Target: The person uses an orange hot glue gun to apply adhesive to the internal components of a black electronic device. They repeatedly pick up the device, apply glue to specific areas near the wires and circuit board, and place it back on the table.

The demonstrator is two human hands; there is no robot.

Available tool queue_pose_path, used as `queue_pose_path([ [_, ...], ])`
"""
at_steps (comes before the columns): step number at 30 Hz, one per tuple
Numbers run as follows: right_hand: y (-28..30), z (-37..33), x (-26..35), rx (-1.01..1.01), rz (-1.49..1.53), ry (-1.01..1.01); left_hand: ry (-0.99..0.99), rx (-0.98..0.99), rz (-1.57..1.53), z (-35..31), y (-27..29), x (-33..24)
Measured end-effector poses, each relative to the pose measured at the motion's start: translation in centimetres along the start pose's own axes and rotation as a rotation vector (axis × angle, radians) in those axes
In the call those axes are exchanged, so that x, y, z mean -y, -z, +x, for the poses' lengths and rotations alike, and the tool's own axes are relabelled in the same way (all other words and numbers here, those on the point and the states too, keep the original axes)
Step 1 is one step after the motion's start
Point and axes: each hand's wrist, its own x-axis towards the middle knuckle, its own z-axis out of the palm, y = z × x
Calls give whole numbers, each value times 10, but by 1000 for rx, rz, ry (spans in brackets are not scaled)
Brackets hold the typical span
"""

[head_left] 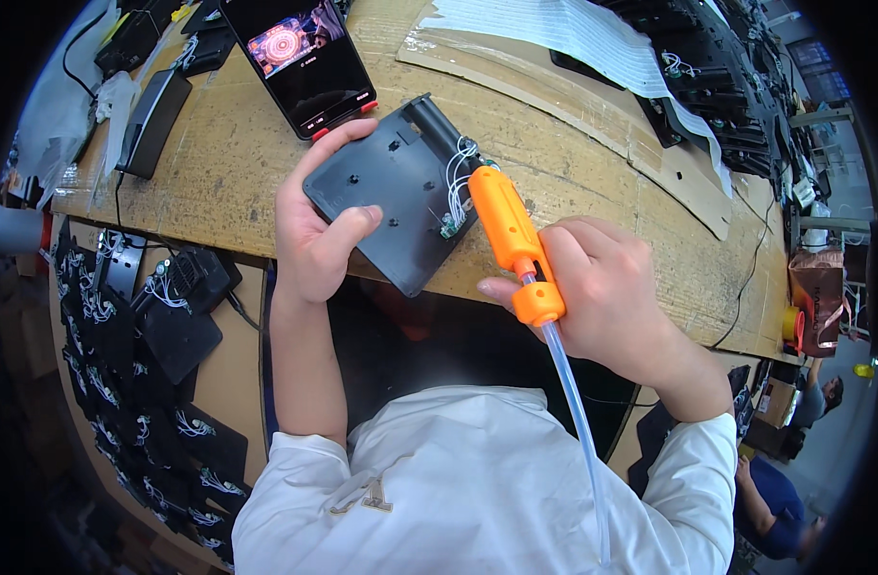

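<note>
My left hand (316, 230) grips a black plastic housing (386, 206) by its left edge, thumb on its flat face and fingers behind. The housing is tilted above the front edge of the workbench. Along its right side run a round tube part, a bundle of thin white wires (455, 182) and a small green circuit board (449, 227). My right hand (592, 278) is closed around an orange hot glue gun (504, 216). A translucent glue stick (575, 402) trails from the gun's rear down over my white shirt. The gun's nose is at the wires; its exact tip is hidden.
A phone (305, 72) with a lit screen stands behind the housing. On the left lie a black box-shaped device (156, 125) and a side board (242, 335) with several wired black parts. Cardboard (554, 105) and stacked black housings (736, 115) fill the back right. Other people are at the far right.
</note>
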Motion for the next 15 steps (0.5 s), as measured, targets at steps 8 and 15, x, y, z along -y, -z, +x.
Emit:
queue_pose_path([
  [8, -5, -1, 4, -56, -55, 17, -4, 4, -3, 0, 0, 0],
  [15, -6, -1, 5, -61, -48, 14, -12, 3, -5, 0, 1, 2],
])
